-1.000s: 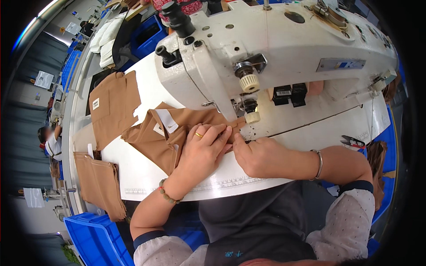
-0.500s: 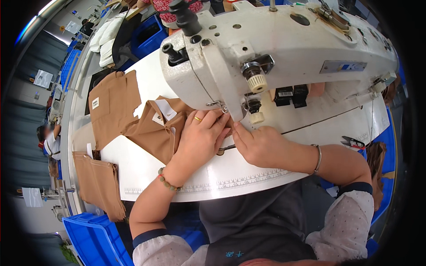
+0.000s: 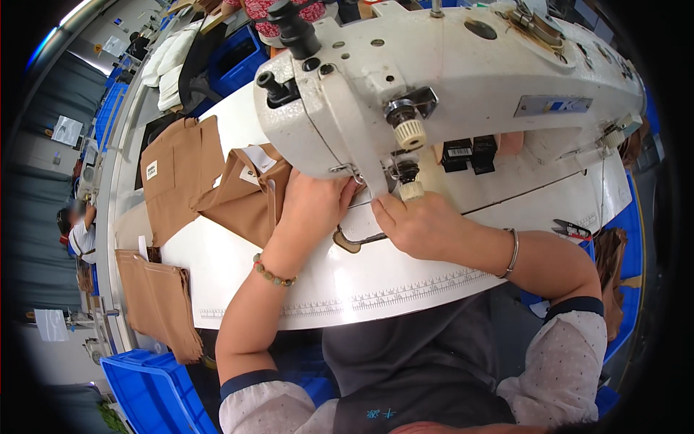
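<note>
A white sewing machine [image 3: 463, 79] stands over a white table [image 3: 289, 304]. My left hand [image 3: 312, 206] is closed beside the needle area, its fingertips partly hidden under the machine's head. Against its outer side lies a folded brown cloth piece [image 3: 242, 206] with white labels. My right hand [image 3: 423, 226] is closed just right of the needle area, thumb and forefinger together near the presser foot. What either hand pinches is hidden or too small to make out.
More brown pieces lie at the left: a flat one with a pocket [image 3: 181, 173] and a stack [image 3: 159, 300] at the table edge. Thread snips [image 3: 571, 230] rest at the right. Small black boxes [image 3: 457, 154] sit under the machine arm. A blue crate [image 3: 155, 387] stands lower left.
My left hand has moved slightly away from me and its fingers have curled in. The brown cloth no longer shows between my hands, and a slot in the table is uncovered.
</note>
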A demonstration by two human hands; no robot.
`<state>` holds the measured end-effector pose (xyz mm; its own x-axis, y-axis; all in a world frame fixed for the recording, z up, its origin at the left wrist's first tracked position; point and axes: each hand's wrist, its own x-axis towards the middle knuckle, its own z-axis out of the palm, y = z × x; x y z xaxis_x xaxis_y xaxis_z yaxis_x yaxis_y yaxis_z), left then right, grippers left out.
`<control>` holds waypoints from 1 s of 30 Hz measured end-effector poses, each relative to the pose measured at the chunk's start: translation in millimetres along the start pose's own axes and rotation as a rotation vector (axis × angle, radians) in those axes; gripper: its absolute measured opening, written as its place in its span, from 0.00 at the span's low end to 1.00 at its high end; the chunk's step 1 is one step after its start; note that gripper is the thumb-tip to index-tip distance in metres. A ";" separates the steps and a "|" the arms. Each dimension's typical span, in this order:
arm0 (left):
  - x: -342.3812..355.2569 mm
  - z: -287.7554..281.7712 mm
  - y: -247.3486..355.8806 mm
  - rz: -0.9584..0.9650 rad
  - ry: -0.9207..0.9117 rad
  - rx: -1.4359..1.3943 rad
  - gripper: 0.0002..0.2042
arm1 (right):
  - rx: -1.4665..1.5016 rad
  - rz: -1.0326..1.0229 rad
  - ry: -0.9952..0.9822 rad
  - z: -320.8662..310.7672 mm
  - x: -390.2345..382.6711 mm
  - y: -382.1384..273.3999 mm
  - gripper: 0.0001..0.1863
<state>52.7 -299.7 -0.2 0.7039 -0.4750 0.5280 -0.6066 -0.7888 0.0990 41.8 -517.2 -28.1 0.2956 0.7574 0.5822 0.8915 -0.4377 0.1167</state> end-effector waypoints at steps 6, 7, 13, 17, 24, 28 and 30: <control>-2.6 -1.1 1.4 -0.039 -0.065 0.041 0.09 | 0.028 0.014 -0.025 -1.2 -2.0 -0.3 0.05; -3.1 -1.2 2.2 -0.053 -0.081 0.030 0.09 | 0.028 0.012 -0.025 -1.4 -2.4 0.1 0.05; 1.1 -1.3 5.5 -0.052 -0.031 0.041 0.10 | 0.046 0.001 -0.027 -6.4 -2.2 1.8 0.13; -3.9 -3.3 8.6 -0.128 -0.148 0.119 0.08 | 0.016 0.000 -0.090 -8.6 -5.3 0.6 0.17; -49.5 -40.8 52.5 -0.231 -0.131 0.147 0.20 | 0.053 0.002 -0.088 -9.5 -7.8 -0.3 0.15; -88.0 -133.1 90.4 -0.248 0.260 0.318 0.20 | 0.132 0.003 0.018 -25.9 -8.7 -7.8 0.12; -132.4 -164.8 71.7 -0.583 0.718 0.365 0.17 | 0.193 0.069 0.110 -44.4 2.6 -22.3 0.14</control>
<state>-144.9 -229.1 76.0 0.3921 0.2789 0.8767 -0.0006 -0.9529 0.3034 7.5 -527.1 6.6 0.3284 0.6672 0.6686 0.9228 -0.3776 -0.0765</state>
